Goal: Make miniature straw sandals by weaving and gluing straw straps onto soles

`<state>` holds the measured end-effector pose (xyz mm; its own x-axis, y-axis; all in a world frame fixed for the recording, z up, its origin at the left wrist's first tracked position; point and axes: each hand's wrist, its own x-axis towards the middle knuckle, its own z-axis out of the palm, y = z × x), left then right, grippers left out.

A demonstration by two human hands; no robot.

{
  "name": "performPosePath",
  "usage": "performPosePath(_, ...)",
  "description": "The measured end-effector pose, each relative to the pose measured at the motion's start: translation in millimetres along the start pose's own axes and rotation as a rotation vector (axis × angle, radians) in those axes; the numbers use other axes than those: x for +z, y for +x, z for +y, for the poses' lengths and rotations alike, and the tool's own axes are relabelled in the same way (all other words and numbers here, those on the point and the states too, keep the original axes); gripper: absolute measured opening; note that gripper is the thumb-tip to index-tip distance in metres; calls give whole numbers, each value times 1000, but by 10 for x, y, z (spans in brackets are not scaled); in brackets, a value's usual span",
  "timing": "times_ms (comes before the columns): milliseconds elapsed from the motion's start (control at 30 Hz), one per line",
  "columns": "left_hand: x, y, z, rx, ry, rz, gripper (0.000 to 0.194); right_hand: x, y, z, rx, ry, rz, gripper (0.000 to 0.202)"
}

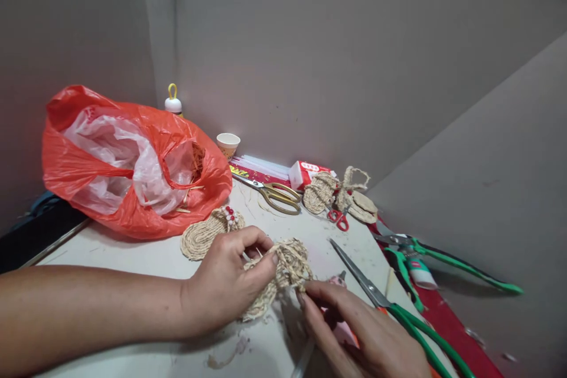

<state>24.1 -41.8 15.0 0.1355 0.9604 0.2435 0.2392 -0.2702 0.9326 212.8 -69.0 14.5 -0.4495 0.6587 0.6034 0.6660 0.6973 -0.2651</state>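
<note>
My left hand (pixel 241 274) is closed round a small braided straw slipper (pixel 292 260), thumb and fingers gripping its upper strap part. The sole of the slipper tilts down below my fingers. At its lower right edge, my right hand (pixel 354 325) pinches the straw between thumb and forefinger; the exact bit is too small to make out. Partly hidden under my right hand lies a pink hot glue gun (pixel 343 333), its nozzle showing behind the knuckles. Just beyond my left hand rests another straw slipper (pixel 206 235) with red and white beads.
A red plastic bag (pixel 88 180) stands at the left, near a paper cup (pixel 228 144). Gold-handled scissors (pixel 279 196), small red scissors (pixel 339 218) and more straw pieces (pixel 319 192) lie toward the wall. Green-handled shears (pixel 376 292) and pliers (pixel 460 263) lie at the right.
</note>
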Motion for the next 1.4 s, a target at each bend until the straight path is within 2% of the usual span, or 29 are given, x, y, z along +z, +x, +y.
performPosePath(200,-3,-8,2,-22,-54,24,8,74,4,17,19,30,6,9)
performPosePath(567,39,9,10,-207,-319,58,15,131,6,69,61,53,92,11)
performPosePath(700,39,16,9,-239,-315,57,29,154,37,80,137,105,97,6)
performPosePath(867,31,-9,14,-225,-251,89,32,199,51,63,288,235,98,4)
performPosePath(1067,43,-96,43,-214,-403,11,32,175,103,36,360,333,131,8)
performPosePath(1233,46,-134,20,-215,-514,-46,30,122,159,42,358,373,220,10)
performPosePath(1400,39,-146,75,-228,-593,-141,40,103,170,72,366,457,249,8)
